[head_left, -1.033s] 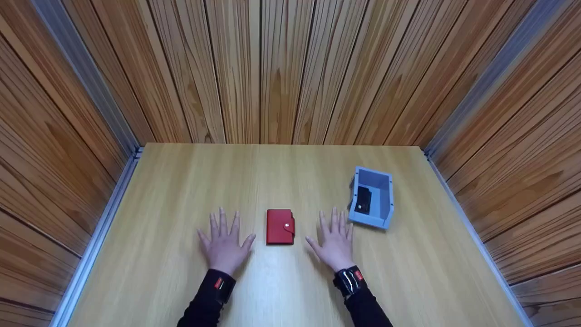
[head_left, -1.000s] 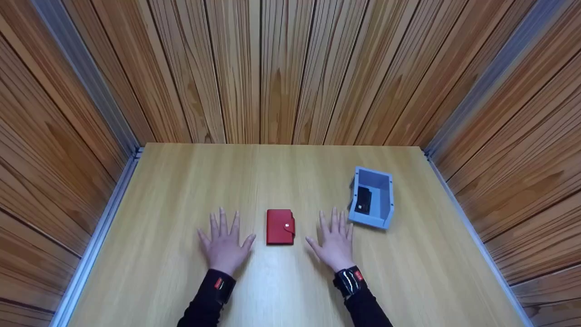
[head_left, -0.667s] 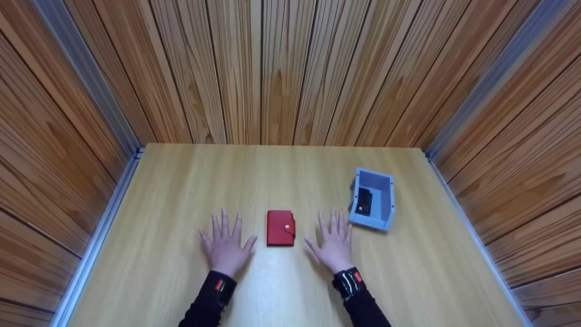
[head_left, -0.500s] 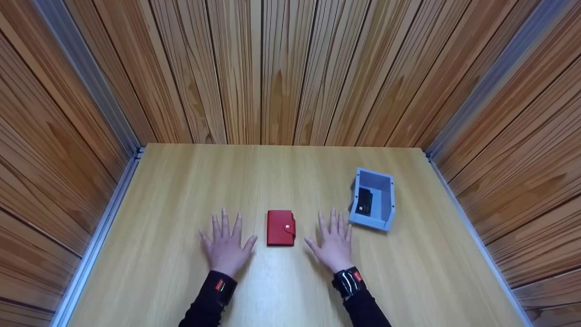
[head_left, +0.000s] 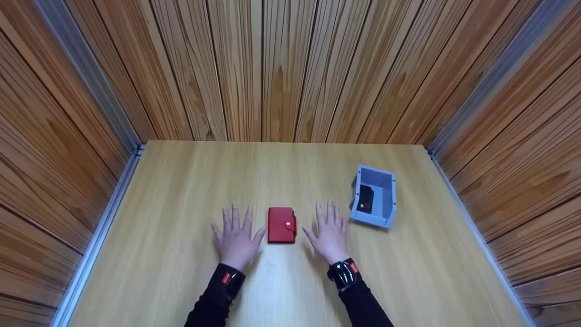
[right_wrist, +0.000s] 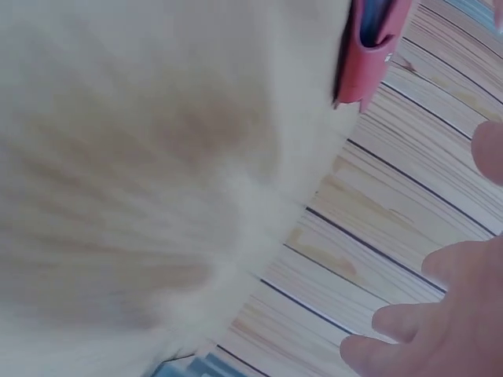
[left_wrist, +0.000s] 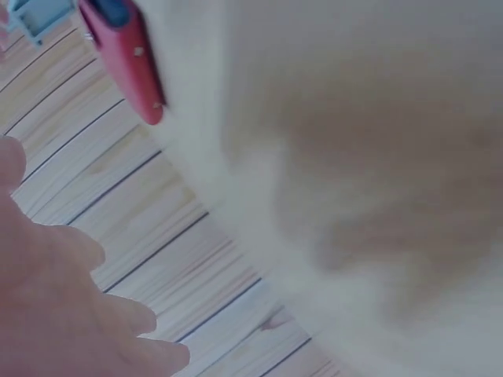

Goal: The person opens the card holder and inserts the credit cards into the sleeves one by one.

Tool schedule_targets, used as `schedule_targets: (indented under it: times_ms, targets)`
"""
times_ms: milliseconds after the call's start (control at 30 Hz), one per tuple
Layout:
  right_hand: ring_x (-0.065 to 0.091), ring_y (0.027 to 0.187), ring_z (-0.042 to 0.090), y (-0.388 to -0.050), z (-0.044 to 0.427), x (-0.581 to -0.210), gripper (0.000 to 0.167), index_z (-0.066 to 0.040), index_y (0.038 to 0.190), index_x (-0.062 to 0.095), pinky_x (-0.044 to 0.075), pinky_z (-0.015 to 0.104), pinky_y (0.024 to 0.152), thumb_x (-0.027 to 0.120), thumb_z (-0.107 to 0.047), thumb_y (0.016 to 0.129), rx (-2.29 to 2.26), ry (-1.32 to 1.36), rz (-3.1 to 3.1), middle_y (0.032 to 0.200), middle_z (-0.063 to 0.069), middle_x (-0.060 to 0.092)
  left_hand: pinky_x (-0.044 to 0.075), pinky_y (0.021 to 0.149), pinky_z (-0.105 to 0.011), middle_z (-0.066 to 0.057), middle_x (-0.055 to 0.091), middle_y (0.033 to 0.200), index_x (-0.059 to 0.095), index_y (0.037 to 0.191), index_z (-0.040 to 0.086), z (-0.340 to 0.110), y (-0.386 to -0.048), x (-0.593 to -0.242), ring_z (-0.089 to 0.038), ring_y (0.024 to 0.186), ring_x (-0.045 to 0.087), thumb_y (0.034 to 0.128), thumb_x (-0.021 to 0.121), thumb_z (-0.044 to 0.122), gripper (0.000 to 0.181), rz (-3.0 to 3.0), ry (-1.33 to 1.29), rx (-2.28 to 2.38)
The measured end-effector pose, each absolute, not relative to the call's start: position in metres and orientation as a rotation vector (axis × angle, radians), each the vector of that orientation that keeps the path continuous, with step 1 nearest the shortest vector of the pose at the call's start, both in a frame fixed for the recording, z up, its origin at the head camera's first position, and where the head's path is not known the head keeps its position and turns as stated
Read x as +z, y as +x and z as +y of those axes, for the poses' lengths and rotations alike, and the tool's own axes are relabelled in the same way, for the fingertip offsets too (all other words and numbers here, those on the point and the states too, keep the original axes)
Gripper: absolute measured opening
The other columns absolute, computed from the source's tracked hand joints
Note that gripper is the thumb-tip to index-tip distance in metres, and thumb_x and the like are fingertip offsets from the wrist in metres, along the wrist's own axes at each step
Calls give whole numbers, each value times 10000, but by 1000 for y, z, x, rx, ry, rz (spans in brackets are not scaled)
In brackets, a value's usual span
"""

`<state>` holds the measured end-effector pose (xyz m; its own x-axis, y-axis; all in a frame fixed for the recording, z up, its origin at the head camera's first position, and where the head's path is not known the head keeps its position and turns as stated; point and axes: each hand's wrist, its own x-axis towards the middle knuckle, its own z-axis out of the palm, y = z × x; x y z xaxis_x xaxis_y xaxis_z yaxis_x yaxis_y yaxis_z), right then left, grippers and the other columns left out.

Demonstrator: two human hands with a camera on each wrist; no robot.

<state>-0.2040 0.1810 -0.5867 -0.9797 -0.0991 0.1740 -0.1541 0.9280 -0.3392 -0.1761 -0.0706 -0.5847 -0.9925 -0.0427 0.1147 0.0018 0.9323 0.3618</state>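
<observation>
A red wallet [head_left: 281, 225] with a snap strap on its right side lies flat on the table between the two hands. My left hand [head_left: 237, 244] is left of it, fingers spread and straight, its thumb close to the wallet's left edge but apart from it. To the right, my right hand [head_left: 330, 237] is likewise spread, the thumb pointing toward the wallet across a small gap. Neither hand holds anything. In the left wrist view the wallet [left_wrist: 130, 67] stands past the fingers; the right wrist view shows only one end of the wallet [right_wrist: 368, 71].
A blue plastic bin [head_left: 370, 222] stands right of and beyond the right hand. Inside lies a black object [head_left: 366, 199], its kind unclear. The wooden table [head_left: 199, 172] is bounded by plank walls [head_left: 281, 68] at the back and sides.
Both hands have moved a little forward and inward, the left one more, bringing its thumb nearer the wallet. The wallet and bin keep their places; the head view has shifted slightly.
</observation>
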Motion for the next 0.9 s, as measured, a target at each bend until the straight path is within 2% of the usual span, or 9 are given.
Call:
schedule_targets:
  times_ms: [100, 200, 367, 500, 600, 900]
  targets:
    - [263, 1407, 449, -208, 176, -585, 790, -77, 1532, 337, 214, 618, 1108, 668, -438, 912, 531, 199, -2905, 1547, 265, 276, 11, 1078, -716, -214, 149, 1610, 369, 1537, 200, -63, -178, -581, -456, 1463, 64, 952, 555, 525, 694, -2964, 21, -595]
    - [317, 1382, 439, -211, 170, -583, 771, -66, 1522, 352, 234, 595, 1109, 679, -410, 913, 541, 199, -2901, 1520, 259, 330, 8, 1084, -707, -211, 167, 1605, 375, 1534, 190, -56, -182, -580, -456, 1461, 76, 957, 565, 494, 679, -2965, 10, -626]
    - [393, 1332, 410, -215, 160, -581, 711, -46, 1488, 409, 285, 563, 1092, 682, -376, 920, 587, 229, -2905, 1458, 237, 425, 128, 1091, -688, -205, 311, 1558, 488, 1463, 141, -45, -185, -582, -456, 1430, 219, 946, 608, 431, 605, -2956, -25, -583]
    - [515, 1186, 389, -215, 152, -581, 596, 2, 1363, 545, 411, 528, 982, 711, -335, 900, 567, 292, -2883, 1288, 228, 559, 243, 1072, -652, -206, 469, 1445, 589, 1363, 100, -38, -185, -586, -443, 1336, 378, 913, 671, 360, 525, -2944, -72, -542]
    - [560, 1089, 367, -215, 146, -582, 513, 19, 1252, 616, 463, 505, 898, 733, -315, 881, 537, 335, -2872, 1177, 207, 611, 323, 1029, -608, -201, 554, 1334, 642, 1284, 79, -32, -184, -589, -420, 1236, 462, 883, 710, 317, 471, -2927, -115, -538]
    - [570, 882, 307, -221, 131, -587, 304, 12, 979, 655, 495, 438, 738, 783, -227, 841, 524, 344, -2900, 931, 131, 608, 441, 835, -479, -153, 603, 1122, 716, 1095, 65, -15, -186, -596, -331, 1015, 525, 840, 750, 242, 312, -2875, -170, -524]
